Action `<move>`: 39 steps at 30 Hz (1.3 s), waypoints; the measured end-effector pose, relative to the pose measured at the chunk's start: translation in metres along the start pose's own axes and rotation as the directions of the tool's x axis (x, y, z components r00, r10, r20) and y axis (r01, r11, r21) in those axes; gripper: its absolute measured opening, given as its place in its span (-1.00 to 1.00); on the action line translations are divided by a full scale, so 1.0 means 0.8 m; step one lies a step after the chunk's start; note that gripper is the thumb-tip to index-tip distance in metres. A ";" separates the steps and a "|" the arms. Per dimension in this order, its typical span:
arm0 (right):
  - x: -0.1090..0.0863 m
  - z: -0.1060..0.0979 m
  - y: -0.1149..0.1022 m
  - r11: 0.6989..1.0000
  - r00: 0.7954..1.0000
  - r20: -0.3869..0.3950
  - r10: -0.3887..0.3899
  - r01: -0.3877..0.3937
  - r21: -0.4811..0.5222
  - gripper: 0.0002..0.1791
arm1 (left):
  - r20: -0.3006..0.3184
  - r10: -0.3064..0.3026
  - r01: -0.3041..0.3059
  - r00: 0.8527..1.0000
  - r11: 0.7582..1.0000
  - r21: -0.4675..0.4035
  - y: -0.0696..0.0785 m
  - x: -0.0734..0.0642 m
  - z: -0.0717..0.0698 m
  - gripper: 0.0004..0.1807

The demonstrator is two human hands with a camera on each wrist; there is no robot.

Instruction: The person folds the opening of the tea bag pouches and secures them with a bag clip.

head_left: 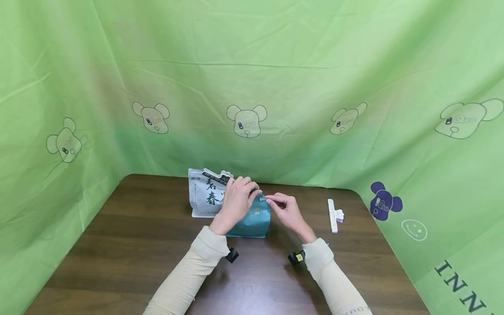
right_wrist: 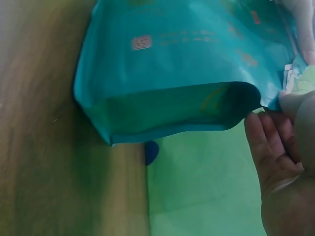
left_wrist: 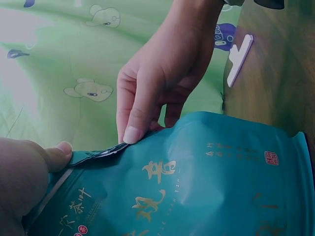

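A teal tea bag (head_left: 252, 223) with gold lettering stands upright on the table, its top folded over. My left hand (head_left: 236, 201) grips the left part of that folded top; in the left wrist view its thumb (left_wrist: 61, 152) lies along the fold. At the right end of the fold, my right hand (head_left: 289, 214) pinches the edge between thumb and fingers. The right wrist view shows the bag's gusseted side (right_wrist: 167, 110) next to the right hand (right_wrist: 280, 152). Behind the left hand stands a white tea bag (head_left: 200, 197) with dark lettering, partly hidden.
Across the white bag's top sits a long sealing clip (head_left: 215, 176) with a dark bar. A white sealing clip (head_left: 333, 216) lies to the right on the brown wooden table (head_left: 149, 245). Green printed cloth (head_left: 252, 78) hangs around the back and sides.
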State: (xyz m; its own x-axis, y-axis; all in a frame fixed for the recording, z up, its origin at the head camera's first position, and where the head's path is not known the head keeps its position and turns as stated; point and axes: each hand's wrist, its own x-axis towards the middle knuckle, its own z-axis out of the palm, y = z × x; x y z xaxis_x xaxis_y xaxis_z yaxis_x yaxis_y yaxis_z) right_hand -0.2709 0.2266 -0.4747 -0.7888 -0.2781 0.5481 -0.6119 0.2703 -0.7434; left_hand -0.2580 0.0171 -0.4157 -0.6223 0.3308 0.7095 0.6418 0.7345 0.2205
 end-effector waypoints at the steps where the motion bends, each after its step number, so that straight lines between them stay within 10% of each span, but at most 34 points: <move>1: -0.001 -0.001 0.003 1.000 1.000 -0.002 0.000 0.000 0.004 -0.81 | 0.002 -0.003 0.003 1.000 1.000 -0.002 0.000 0.000 0.000 -0.88; 9: -0.014 -0.019 0.013 0.996 0.996 0.042 0.082 -0.084 0.039 -0.78 | 0.011 -0.013 0.013 1.000 1.000 0.006 -0.001 0.000 0.002 -0.85; 27: -0.036 -0.110 0.071 0.868 0.953 -0.062 0.297 -0.297 -0.398 -0.65 | 0.022 -0.027 0.027 0.999 1.000 0.002 0.000 -0.002 0.000 -0.86; 33: -0.043 -0.149 0.086 0.713 0.919 -0.165 0.357 -0.383 -0.587 -0.54 | 0.011 -0.015 0.015 1.000 1.000 0.007 0.000 0.000 -0.001 -0.85; 39: -0.055 -0.176 0.090 0.514 0.811 -0.361 0.460 -0.575 -0.637 -0.46 | 0.012 -0.006 0.006 1.000 1.000 0.020 -0.001 0.001 0.000 -0.85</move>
State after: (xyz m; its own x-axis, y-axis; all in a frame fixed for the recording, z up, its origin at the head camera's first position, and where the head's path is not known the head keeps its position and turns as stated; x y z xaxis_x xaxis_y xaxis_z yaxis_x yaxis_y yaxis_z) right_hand -0.2889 0.3882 -0.4983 -0.9424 0.2318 0.2411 0.1020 0.8858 -0.4527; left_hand -0.2591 0.0167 -0.4154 -0.6316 0.3335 0.7000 0.6290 0.7481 0.2112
